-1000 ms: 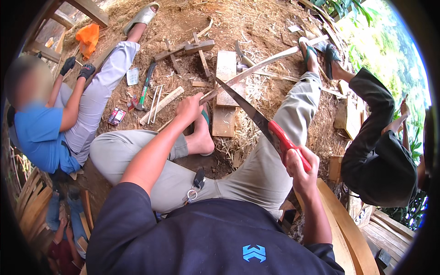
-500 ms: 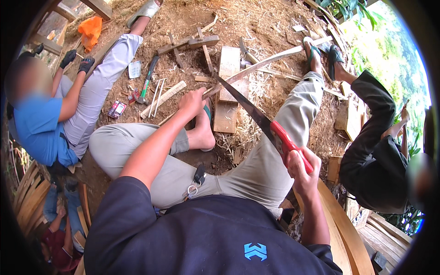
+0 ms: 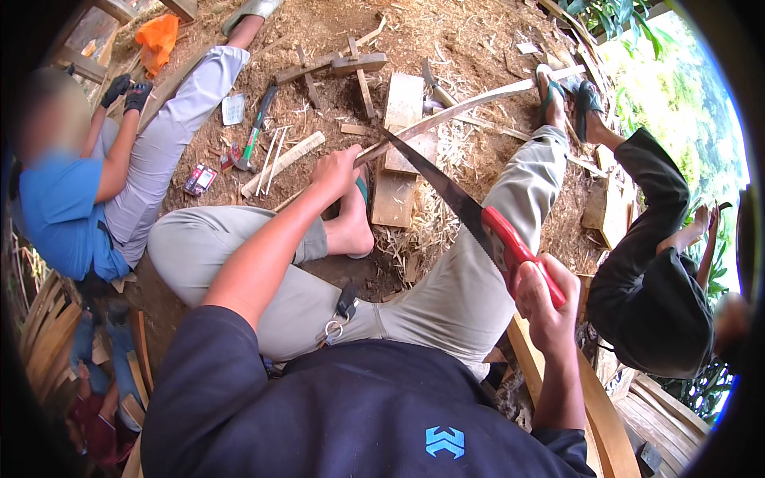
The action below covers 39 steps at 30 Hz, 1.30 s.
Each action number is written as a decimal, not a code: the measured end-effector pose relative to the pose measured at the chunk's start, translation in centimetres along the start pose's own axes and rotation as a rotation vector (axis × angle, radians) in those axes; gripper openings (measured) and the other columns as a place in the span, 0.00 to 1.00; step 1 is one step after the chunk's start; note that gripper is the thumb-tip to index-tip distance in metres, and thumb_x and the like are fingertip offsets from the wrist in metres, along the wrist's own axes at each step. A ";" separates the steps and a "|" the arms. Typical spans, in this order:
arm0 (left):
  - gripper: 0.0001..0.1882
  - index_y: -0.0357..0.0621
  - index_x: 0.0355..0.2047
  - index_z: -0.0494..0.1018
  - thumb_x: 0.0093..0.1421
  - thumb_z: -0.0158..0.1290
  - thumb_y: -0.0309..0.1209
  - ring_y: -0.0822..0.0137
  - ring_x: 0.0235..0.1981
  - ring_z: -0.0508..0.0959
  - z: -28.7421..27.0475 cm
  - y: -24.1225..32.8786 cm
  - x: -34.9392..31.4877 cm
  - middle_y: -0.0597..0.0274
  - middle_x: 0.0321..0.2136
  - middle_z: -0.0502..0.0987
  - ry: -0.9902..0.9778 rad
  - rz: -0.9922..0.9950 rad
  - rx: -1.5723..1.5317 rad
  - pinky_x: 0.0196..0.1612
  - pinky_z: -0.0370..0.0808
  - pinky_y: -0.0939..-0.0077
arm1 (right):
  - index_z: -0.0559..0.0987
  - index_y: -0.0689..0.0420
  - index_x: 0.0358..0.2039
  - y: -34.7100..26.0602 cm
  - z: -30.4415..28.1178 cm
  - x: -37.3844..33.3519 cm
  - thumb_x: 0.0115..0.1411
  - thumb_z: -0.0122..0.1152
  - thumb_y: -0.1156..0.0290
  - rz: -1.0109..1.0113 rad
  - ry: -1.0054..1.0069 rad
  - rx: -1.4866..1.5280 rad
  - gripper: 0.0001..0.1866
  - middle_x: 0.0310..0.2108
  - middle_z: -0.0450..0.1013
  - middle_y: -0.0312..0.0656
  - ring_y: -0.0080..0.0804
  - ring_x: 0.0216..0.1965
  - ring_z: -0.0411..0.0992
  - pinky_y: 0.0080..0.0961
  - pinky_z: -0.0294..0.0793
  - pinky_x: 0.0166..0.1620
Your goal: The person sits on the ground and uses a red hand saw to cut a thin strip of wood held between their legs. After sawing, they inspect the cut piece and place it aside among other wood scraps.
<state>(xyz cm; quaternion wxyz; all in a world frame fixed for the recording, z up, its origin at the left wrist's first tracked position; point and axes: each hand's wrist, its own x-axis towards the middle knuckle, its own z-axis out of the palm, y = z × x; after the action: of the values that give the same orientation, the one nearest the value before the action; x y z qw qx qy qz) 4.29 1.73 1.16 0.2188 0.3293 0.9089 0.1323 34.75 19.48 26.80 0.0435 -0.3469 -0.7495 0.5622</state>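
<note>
My right hand (image 3: 543, 296) grips the red handle of a hand saw (image 3: 446, 193). Its dark blade runs up and left to a long pale bamboo strip (image 3: 470, 106). My left hand (image 3: 335, 169) is closed on the near end of that strip, pressing it down close to the blade's tip. The strip slants up to the right, over a flat wooden board (image 3: 398, 151), toward my right foot in a sandal (image 3: 550, 95). My bare left foot (image 3: 355, 227) lies beside the board. I sit on the ground with my knees apart.
A person in a blue shirt (image 3: 60, 211) sits at the left with dark gloves. Another person in dark clothes (image 3: 649, 271) crouches at the right. A green-handled hammer (image 3: 253, 139), wood offcuts, a small packet (image 3: 199, 179) and shavings lie on the dirt. Curved wooden slats (image 3: 594, 398) lie lower right.
The saw has slid back toward me along the strip, my right hand pulling down and right. My left hand stays on the strip. The view has shifted slightly.
</note>
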 end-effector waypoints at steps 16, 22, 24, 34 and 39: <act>0.21 0.56 0.55 0.72 0.61 0.58 0.34 0.42 0.40 0.83 0.6 -0.3 0.2 0.47 0.36 0.83 0.017 -0.042 0.021 0.41 0.79 0.45 | 0.75 0.63 0.24 5.2 11.0 10.4 0.67 0.61 0.66 -0.259 0.079 -0.132 0.16 0.16 0.69 0.48 0.33 0.17 0.69 0.32 0.66 0.25; 0.23 0.55 0.57 0.72 0.61 0.58 0.37 0.40 0.42 0.82 0.0 0.9 -0.2 0.44 0.37 0.82 -0.050 -0.063 0.010 0.43 0.77 0.44 | 0.75 0.63 0.26 9.5 9.7 7.5 0.65 0.63 0.70 -0.218 0.138 0.004 0.12 0.14 0.67 0.42 0.26 0.15 0.65 0.29 0.63 0.22; 0.24 0.53 0.58 0.71 0.61 0.58 0.38 0.41 0.42 0.81 0.9 -0.2 0.3 0.43 0.37 0.82 -0.014 -0.028 0.032 0.43 0.78 0.45 | 0.76 0.63 0.26 8.6 8.5 6.0 0.65 0.63 0.70 -0.324 0.134 -0.049 0.12 0.14 0.68 0.42 0.28 0.15 0.66 0.29 0.63 0.22; 0.22 0.54 0.55 0.72 0.60 0.57 0.38 0.41 0.40 0.82 1.3 -0.5 0.5 0.45 0.36 0.82 0.020 -0.013 0.034 0.42 0.78 0.44 | 0.75 0.62 0.24 6.3 0.2 -0.6 0.66 0.60 0.66 -0.167 0.141 0.107 0.16 0.15 0.65 0.34 0.19 0.17 0.61 0.23 0.58 0.22; 0.27 0.52 0.58 0.72 0.59 0.59 0.42 0.42 0.43 0.82 1.2 -0.5 0.6 0.44 0.40 0.82 -0.004 -0.016 0.045 0.45 0.78 0.48 | 0.76 0.62 0.24 6.6 -0.2 -1.4 0.66 0.60 0.64 -0.089 0.059 0.061 0.17 0.15 0.68 0.35 0.20 0.17 0.64 0.24 0.61 0.23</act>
<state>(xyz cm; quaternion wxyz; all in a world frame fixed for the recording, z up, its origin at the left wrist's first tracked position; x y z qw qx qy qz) 4.21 1.82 -0.27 0.2140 0.3271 0.9139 0.1094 39.00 19.66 21.51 0.1008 -0.3282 -0.7452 0.5717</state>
